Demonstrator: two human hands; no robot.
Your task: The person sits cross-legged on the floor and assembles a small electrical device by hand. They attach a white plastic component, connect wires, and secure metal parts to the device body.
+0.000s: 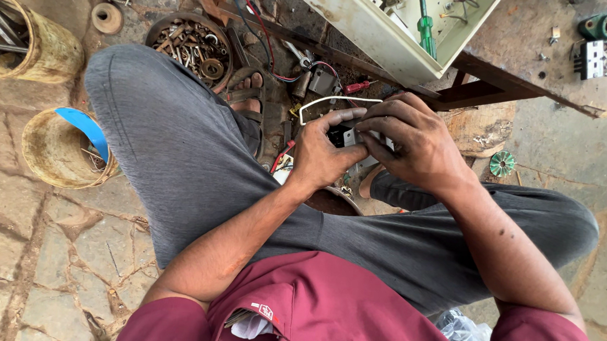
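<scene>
Component [348, 136]: small black-and-white part, long axis sideways, mostly hidden.
Grip: left hand [326, 153] and right hand [412, 142] both clasp it.
Room: knees flank closely.

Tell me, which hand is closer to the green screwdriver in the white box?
Right. The right hand sits just below the white box where the green screwdriver lies. The left hand is lower and further left, so farther away. Both hold a small black and white part.

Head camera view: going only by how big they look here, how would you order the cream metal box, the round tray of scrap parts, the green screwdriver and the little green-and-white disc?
1. cream metal box
2. round tray of scrap parts
3. green screwdriver
4. green-and-white disc
All lie at a similar distance, so the order seems fair.
</scene>
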